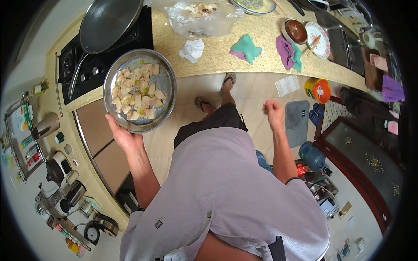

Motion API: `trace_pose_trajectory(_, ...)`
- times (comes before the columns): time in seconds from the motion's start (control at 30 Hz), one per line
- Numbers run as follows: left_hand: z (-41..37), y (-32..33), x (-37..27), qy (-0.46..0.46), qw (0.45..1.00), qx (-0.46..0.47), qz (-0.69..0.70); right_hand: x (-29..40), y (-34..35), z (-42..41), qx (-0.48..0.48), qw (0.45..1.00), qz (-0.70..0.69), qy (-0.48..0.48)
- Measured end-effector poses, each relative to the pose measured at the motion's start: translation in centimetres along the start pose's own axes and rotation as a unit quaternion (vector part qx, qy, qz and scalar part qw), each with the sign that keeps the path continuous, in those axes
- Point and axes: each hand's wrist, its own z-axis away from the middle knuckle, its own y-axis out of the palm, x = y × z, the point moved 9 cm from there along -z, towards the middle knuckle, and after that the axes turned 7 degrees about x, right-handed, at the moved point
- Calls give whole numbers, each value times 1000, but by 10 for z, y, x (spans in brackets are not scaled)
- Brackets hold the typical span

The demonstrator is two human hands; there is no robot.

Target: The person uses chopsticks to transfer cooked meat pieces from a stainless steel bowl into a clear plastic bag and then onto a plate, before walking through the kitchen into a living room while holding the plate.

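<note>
My left hand (128,136) grips the rim and underside of a round stainless steel dish (165,112). Pale chunks of meat (138,94) with a few yellow-green bits and some liquid lie in it. The dish is held in front of the counter edge, close to the gas stove (94,68). A dark wok (107,26) with a metal handle sits tilted over that stove. Away from the counter, over the floor on the right, my right hand (273,112) hangs with its fingers loosely curled and nothing visible in it.
On the counter (215,67) are a plastic bag (199,19), crumpled tissue (191,50), cloths (246,49), a brown bowl (295,30) and a floral plate (313,31). An orange-yellow bucket (317,90), a grey mat (296,124) and a water bottle (312,155) stand or lie to the right.
</note>
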Motion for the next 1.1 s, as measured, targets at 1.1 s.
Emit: trace_pose_trajectory(1.1, 123, -19, 31, 61, 974, -132, 171, 166, 75, -62, 297, 925, 202, -125)
